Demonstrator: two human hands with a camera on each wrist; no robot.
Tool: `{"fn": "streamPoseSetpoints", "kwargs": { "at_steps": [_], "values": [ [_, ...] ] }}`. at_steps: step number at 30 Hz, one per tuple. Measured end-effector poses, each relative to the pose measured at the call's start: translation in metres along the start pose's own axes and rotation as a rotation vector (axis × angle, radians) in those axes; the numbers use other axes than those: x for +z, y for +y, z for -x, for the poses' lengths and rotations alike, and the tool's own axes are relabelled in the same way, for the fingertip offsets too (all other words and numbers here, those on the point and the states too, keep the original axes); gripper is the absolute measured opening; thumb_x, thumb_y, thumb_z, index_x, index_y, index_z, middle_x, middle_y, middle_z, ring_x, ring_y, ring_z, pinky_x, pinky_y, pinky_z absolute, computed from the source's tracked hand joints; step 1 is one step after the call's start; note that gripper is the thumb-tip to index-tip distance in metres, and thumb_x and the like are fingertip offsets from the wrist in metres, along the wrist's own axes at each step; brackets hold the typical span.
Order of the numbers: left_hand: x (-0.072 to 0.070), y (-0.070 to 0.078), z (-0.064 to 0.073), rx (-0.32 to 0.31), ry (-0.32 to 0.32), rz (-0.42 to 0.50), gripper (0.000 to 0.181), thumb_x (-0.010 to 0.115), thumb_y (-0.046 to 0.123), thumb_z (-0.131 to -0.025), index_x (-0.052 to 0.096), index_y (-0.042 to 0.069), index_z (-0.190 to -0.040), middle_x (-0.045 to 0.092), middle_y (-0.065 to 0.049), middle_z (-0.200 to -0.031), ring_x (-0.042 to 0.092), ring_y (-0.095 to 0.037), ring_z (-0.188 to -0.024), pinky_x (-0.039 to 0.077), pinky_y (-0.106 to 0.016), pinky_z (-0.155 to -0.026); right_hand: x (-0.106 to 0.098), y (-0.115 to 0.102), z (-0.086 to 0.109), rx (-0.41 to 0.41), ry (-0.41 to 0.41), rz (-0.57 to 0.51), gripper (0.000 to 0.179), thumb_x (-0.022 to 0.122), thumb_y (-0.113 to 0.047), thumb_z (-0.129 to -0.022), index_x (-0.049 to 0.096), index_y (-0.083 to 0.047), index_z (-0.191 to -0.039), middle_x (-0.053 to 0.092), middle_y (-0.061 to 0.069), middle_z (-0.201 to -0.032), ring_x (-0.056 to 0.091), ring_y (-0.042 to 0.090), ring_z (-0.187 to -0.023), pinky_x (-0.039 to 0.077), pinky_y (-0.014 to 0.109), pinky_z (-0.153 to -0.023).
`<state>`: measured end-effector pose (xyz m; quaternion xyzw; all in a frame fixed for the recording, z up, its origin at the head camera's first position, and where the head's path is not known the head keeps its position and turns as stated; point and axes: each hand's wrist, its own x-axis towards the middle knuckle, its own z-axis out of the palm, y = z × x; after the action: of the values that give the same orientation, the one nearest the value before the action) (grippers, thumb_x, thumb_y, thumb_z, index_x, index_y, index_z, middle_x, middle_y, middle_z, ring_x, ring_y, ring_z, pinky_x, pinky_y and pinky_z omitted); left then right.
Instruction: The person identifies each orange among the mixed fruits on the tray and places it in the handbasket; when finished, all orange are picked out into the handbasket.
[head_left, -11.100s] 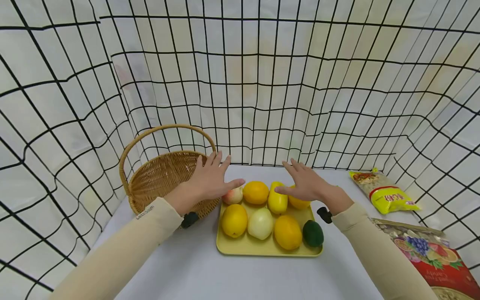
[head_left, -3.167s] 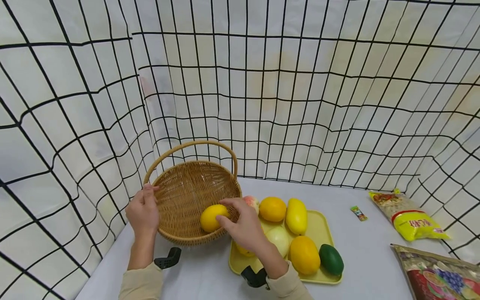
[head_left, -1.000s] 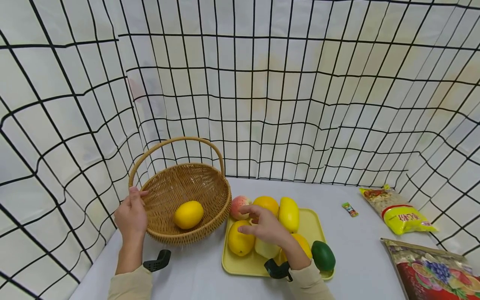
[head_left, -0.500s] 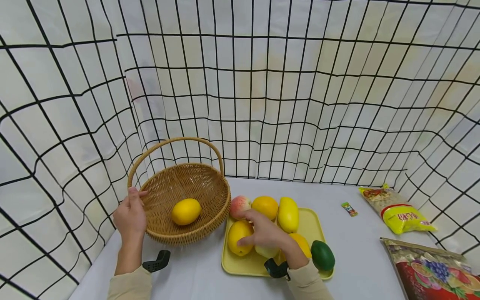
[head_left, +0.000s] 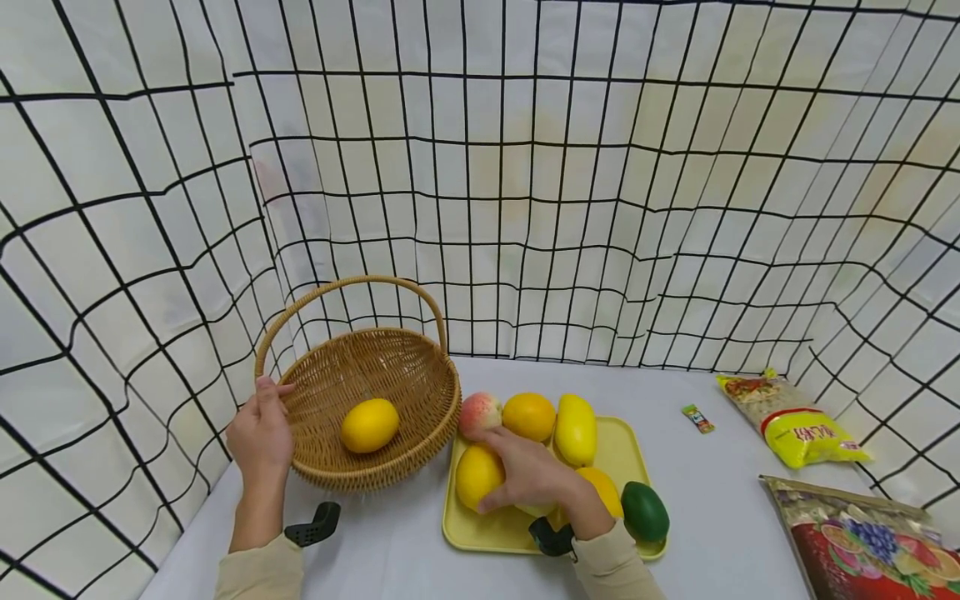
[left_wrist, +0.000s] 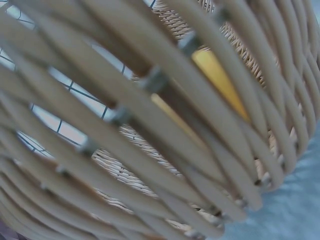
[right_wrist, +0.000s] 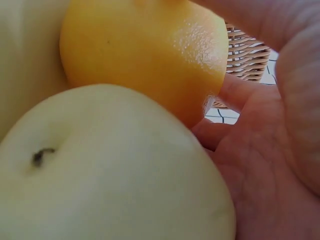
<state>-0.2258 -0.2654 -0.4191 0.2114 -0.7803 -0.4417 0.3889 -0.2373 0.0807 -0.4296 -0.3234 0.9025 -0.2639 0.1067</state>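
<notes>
At the far left, the left hand [head_left: 260, 429] is closed round the left rim of the wicker basket [head_left: 367, 358], by the foot of the handle; the basket's mouth faces the person, and a bright yellow fruit [head_left: 371, 426] lies alone inside; just right of the basket, a yellow tray [head_left: 622, 442] rests on the counter [head_left: 375, 550], with a pinkish peach [head_left: 480, 412] at its back left corner; in front of the peach, at the tray's left side, sits the orange-yellow fruit [head_left: 477, 478], held between the thumb and curved fingers of the right hand [head_left: 528, 468]; a pale fruit [right_wrist: 120, 170] sits under that hand; further right come an orange fruit [head_left: 529, 417] at the back, a long yellow fruit [head_left: 576, 432], another orange fruit [head_left: 602, 490] partly behind the wrist, and a dark green fruit [head_left: 646, 512] at the tray's front right; beyond lie a small wrapped sweet [head_left: 698, 419], a yellow-ended bag [head_left: 795, 421] and a large red bag [head_left: 870, 542].
</notes>
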Motion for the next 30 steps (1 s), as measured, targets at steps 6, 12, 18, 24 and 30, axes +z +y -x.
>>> {"fn": "streamPoseSetpoints", "kwargs": {
  "at_steps": [6,12,18,24,30],
  "values": [
    [0.001,0.000,0.000,0.007,0.002,0.005,0.064,0.032,0.048,-0.105,0.071,0.001,-0.085,0.042,0.007,-0.053,0.035,-0.015,-0.053,0.025,-0.030,-0.058,0.000,0.001,0.001,-0.014,-0.002,0.018,0.100,0.089,-0.038,-0.068,0.035,-0.027,-0.152,0.037,-0.006,-0.153,0.046,0.014,-0.127,0.036,0.041,-0.107],
    [0.001,0.000,0.000,0.013,0.007,0.005,0.064,0.033,0.048,-0.105,0.071,0.001,-0.085,0.041,0.006,-0.052,0.035,-0.015,-0.052,0.025,-0.030,-0.057,0.003,0.004,-0.001,-0.017,0.017,0.037,0.098,0.089,-0.040,-0.067,0.038,-0.025,-0.150,0.045,-0.008,-0.147,0.046,0.012,-0.127,0.035,0.040,-0.108],
    [0.000,0.000,0.000,-0.003,0.001,0.005,0.065,0.032,0.050,-0.104,0.073,0.001,-0.092,0.042,0.005,-0.054,0.038,-0.016,-0.056,0.026,-0.032,-0.060,0.004,0.004,-0.001,-0.019,0.032,0.050,0.092,0.087,-0.044,-0.068,0.043,-0.023,-0.146,0.050,-0.008,-0.141,0.049,0.012,-0.121,0.037,0.039,-0.105],
    [0.000,-0.001,0.000,-0.006,0.000,0.014,0.062,0.033,0.047,-0.105,0.074,0.001,-0.094,0.042,0.006,-0.054,0.038,-0.016,-0.056,0.026,-0.032,-0.061,0.002,0.004,-0.001,-0.012,0.054,-0.099,0.091,0.087,-0.041,-0.069,0.042,-0.025,-0.146,0.050,-0.012,-0.138,0.049,0.010,-0.117,0.038,0.041,-0.104],
    [0.000,-0.001,0.000,-0.008,-0.005,0.017,0.064,0.032,0.049,-0.105,0.073,0.001,-0.094,0.042,0.004,-0.055,0.037,-0.016,-0.057,0.025,-0.032,-0.061,-0.006,0.000,0.003,-0.019,0.090,-0.226,0.091,0.085,-0.045,-0.071,0.040,-0.024,-0.147,0.052,-0.013,-0.130,0.052,0.011,-0.108,0.042,0.041,-0.097]
  ]
}}
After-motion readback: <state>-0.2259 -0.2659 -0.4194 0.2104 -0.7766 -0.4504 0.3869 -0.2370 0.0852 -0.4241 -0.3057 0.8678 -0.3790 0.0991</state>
